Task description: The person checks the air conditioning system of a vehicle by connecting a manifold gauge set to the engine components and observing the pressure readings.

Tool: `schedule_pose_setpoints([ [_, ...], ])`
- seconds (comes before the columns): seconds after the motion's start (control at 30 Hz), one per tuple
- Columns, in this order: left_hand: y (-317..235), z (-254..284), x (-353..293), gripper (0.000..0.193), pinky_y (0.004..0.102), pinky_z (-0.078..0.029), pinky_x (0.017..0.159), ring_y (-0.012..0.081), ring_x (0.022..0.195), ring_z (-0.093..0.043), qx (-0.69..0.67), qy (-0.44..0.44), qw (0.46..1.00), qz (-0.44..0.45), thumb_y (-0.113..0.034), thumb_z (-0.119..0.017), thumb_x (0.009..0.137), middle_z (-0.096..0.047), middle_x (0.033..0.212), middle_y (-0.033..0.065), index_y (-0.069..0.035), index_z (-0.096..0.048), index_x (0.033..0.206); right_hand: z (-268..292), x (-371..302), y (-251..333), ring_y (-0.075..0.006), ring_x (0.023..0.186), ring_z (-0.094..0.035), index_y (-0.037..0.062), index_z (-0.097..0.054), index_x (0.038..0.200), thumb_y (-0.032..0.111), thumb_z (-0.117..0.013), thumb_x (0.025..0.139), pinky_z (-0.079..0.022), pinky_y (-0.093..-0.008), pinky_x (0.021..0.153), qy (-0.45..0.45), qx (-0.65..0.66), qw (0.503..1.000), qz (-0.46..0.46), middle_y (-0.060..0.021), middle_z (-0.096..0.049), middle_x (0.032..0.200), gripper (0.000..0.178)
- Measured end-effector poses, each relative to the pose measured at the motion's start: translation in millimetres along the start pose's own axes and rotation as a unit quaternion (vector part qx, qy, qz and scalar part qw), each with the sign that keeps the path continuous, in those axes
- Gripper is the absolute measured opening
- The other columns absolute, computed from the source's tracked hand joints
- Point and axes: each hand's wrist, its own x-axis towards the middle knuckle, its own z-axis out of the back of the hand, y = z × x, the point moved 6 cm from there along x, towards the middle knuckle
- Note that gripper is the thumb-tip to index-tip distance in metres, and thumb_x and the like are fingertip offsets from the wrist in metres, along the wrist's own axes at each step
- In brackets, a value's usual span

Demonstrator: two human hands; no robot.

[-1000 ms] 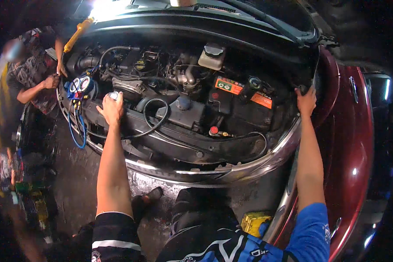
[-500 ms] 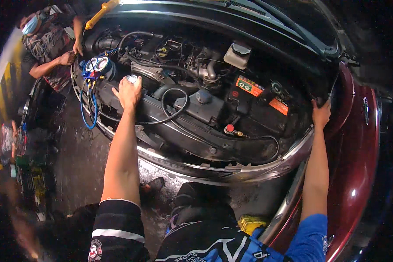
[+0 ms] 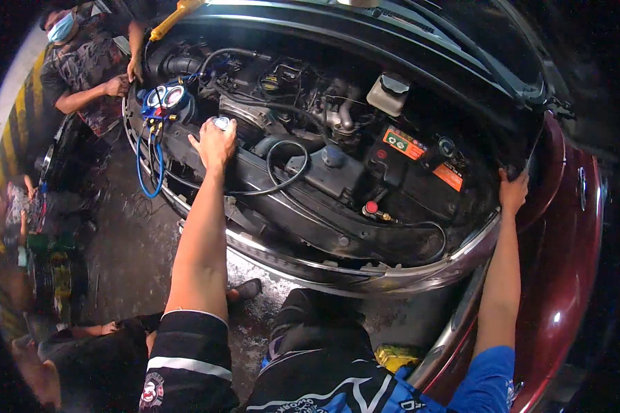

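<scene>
My left hand (image 3: 215, 147) reaches over the front of the open engine bay, its fingers closed round a small thing with a round silvery-white end (image 3: 222, 123). My thumb sticks out to the left. Just left of it, a gauge set with two round dials (image 3: 167, 98) rests on the front crossbar, its blue hose (image 3: 145, 172) looping down outside the car. My right hand (image 3: 513, 193) is curled over the fender edge (image 3: 528, 160) at the right; its fingertips are partly hidden. Between my arms a black hose (image 3: 274, 165) loops above the bay, and a red-topped fitting (image 3: 372, 208) sits near the battery (image 3: 401, 175).
A masked person (image 3: 89, 76) stands at the far left with hands near the bay's edge. Other people are at the lower left. A yellow lamp (image 3: 176, 19) hangs above the bay. A white reservoir (image 3: 388, 95) stands behind the battery. A yellow object (image 3: 396, 357) lies near my feet.
The whole view has shifted slightly, so the car sits a little further right. Both my hands keep their places on the car. More of a person shows at the lower left.
</scene>
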Motion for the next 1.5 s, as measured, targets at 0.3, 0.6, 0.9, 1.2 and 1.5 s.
schedule_pose_setpoints([
  [0.3, 2, -2, 0, 0.08, 0.0615, -0.013, 0.127, 0.0273, 0.145, -0.049, -0.01, -0.013, 1.0, -0.009, -0.061, -0.061, 0.093, -0.057, 0.15, 0.0162, 0.001, -0.056, 0.144, -2, 1, -3, -0.0469, 0.138, -0.05, 0.0078, -0.033, 0.162, 0.067, -0.068, 0.089, -0.045, -0.06, 0.109, -0.028, -0.003, 1.0, 0.01, -0.0247, -0.044, 0.159, 0.1],
  [0.6, 2, -4, 1, 0.082, 0.061, -0.013, 0.127, 0.027, 0.146, -0.048, 0.001, -0.02, 1.0, -0.008, -0.061, -0.06, 0.094, -0.056, 0.151, 0.0167, 0.001, -0.053, 0.146, -1, 0, -2, -0.0476, 0.136, -0.051, 0.0043, -0.035, 0.159, 0.069, -0.068, 0.088, -0.046, -0.0596, 0.107, -0.039, 0.015, 0.999, 0.027, -0.0246, -0.046, 0.157, 0.102],
  [0.9, 1, -2, 0, 0.083, 0.0622, -0.015, 0.127, 0.027, 0.146, -0.048, 0.01, -0.015, 1.0, -0.013, -0.065, -0.058, 0.095, -0.057, 0.15, 0.0158, 0.0, -0.053, 0.147, 5, 0, 2, -0.0448, 0.135, -0.053, 0.0042, -0.043, 0.154, 0.066, -0.069, 0.09, -0.046, -0.058, 0.106, -0.031, 0.02, 0.999, 0.019, -0.021, -0.051, 0.153, 0.093],
  [1.2, 3, -3, -1, 0.08, 0.06, -0.013, 0.128, 0.0277, 0.142, -0.052, 0.003, -0.036, 0.999, -0.011, -0.061, -0.063, 0.091, -0.062, 0.144, 0.0158, -0.002, -0.055, 0.145, 2, 1, 1, -0.045, 0.135, -0.054, 0.0061, -0.042, 0.156, 0.061, -0.071, 0.09, -0.046, -0.0564, 0.107, -0.04, 0.009, 0.999, 0.006, -0.0206, -0.051, 0.153, 0.091],
  [1.5, 0, 1, -2, 0.083, 0.0592, -0.009, 0.129, 0.0279, 0.146, -0.048, -0.008, -0.019, 1.0, -0.009, -0.062, -0.06, 0.092, -0.058, 0.149, 0.0172, 0.0, -0.053, 0.147, -9, 9, -7, -0.0457, 0.134, -0.055, 0.0039, -0.039, 0.157, 0.067, -0.068, 0.089, -0.047, -0.0554, 0.107, -0.053, -0.005, 0.998, 0.035, -0.0225, -0.049, 0.155, 0.097],
])
